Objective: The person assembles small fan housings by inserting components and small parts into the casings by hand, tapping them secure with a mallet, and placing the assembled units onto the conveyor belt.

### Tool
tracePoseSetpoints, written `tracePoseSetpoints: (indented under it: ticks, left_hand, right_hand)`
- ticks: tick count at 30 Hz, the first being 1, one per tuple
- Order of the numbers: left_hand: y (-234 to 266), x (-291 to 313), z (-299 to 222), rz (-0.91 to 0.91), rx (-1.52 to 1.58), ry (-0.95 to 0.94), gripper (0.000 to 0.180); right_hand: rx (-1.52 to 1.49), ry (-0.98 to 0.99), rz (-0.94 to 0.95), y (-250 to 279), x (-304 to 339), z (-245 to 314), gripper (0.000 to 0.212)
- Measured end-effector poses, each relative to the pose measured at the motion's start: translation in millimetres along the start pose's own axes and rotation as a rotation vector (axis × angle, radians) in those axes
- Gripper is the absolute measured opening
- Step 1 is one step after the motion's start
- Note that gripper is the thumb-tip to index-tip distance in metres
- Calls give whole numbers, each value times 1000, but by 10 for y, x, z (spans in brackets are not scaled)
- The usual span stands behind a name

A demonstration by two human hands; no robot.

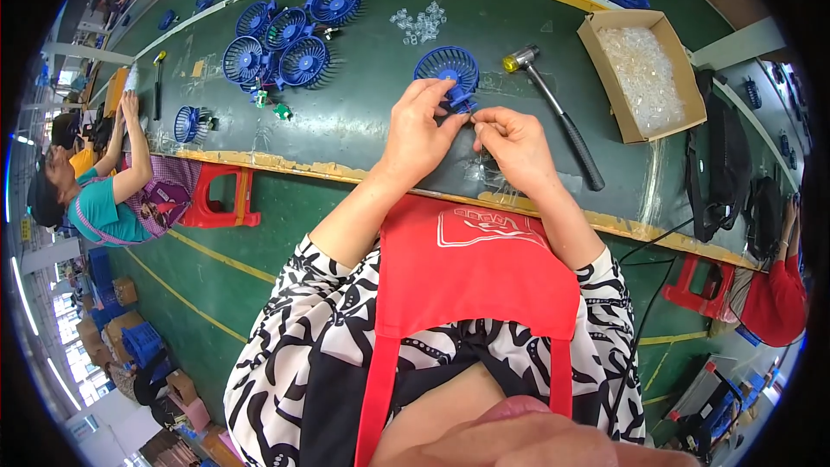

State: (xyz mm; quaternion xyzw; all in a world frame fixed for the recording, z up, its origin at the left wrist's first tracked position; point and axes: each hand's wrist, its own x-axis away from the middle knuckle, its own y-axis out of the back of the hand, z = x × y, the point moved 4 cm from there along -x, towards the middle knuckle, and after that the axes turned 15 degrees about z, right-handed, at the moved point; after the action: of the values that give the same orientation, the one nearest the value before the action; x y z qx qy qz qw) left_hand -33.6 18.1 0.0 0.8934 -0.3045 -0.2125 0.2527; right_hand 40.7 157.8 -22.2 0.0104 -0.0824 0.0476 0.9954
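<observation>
**Blue fan (450,67) gripped between two hands over a green bench (372,52)**

The blue fan is straight ahead of the person in the red apron (475,272), its round cage pointing away and its narrow base turned toward the body. Whether its rim rests on the bench or is lifted slightly cannot be told.

The left hand (419,125) is clamped on the fan, its fingers reaching over the lower cage and its thumb near the base. The right hand (517,143) has its thumb and forefinger brought together just beside that base — whatever may be pinched there is too small to make out.

To the right of the fan lies a hammer (553,97), its yellowish head away from the person and its black handle slanting toward the near edge. Farther right, an open cardboard box (607,91) is heaped with small clear pieces (644,73). A loose pile of clear parts (421,24) is scattered beyond the fan, toward the far edge.

On the left, five more fans (303,60) sit clustered — a small green board (282,111) lies near them. A single fan (186,124) stands apart, closer to a co-worker in a teal top (108,207), whose arms reach onto the bench. A second hammer (157,86) lies near that co-worker's hands.
</observation>
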Motion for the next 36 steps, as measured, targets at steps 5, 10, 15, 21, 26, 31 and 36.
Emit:
tracePoseSetpoints:
  ticks: [5,10,15,21,26,31,36]
  left_hand:
    - [-34,-29,0,26,-79,-6,47]
    - [-10,-94,5,29,-64,-33,44]
    - [27,-111,-89,19,-136,-131,38]
    - [39,-37,-139,42,-345,-297,30]
    - [273,-103,-336,59,-311,-389,24]
    - [234,-113,-267,158,177,-162,15]
    - [179,-145,-174,191,257,-75,9]
  right_hand:
    - [61,-5,3,32,-52,-16,19]
    - [152,3,-4,42,-86,67,20]
    - [238,95,-70,67,-57,219,17]
    - [332,122,-97,33,29,195,14]
    - [500,353,-185,-11,141,579,9]
    - [665,396,-208,5,143,685,7]
    - [732,376,-183,45,139,712,7]
